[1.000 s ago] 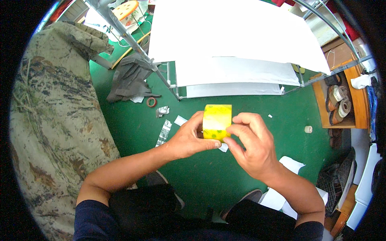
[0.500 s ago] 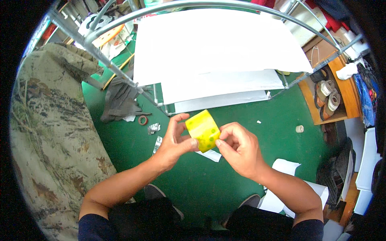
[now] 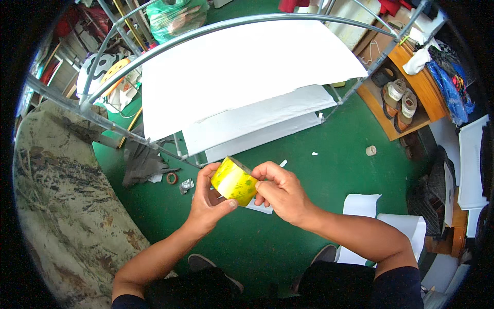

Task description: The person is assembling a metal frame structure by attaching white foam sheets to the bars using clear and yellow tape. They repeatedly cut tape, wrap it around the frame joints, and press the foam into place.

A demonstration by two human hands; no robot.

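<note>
A wide roll of yellow adhesive tape [image 3: 234, 181] with green printed marks is held up in front of me, tilted, its dark core opening partly showing at the top. My left hand [image 3: 206, 201] grips the roll from the left, thumb below and fingers behind its upper edge. On the right side, my right hand [image 3: 280, 193] has thumb and forefinger pinched at the roll's edge, the other fingers curled. Whether a loose tape end sits in that pinch, I cannot tell. Beyond the hands stands a metal tube rack [image 3: 247, 23] covered with white sheets [image 3: 247, 72].
A camouflage-cloth-covered surface [image 3: 62, 206] lies at left. On the green floor are a small tape roll [image 3: 172, 178], a foil wrapper [image 3: 186, 186], a white roll [image 3: 371, 150] and curled white paper [image 3: 363, 206]. A wooden shelf [image 3: 422, 82] with shoes stands at right.
The tape roll has turned in my hands, so its core opening now shows at the top. Both hands have shifted slightly left and down in view. My view has also swung to the right.
</note>
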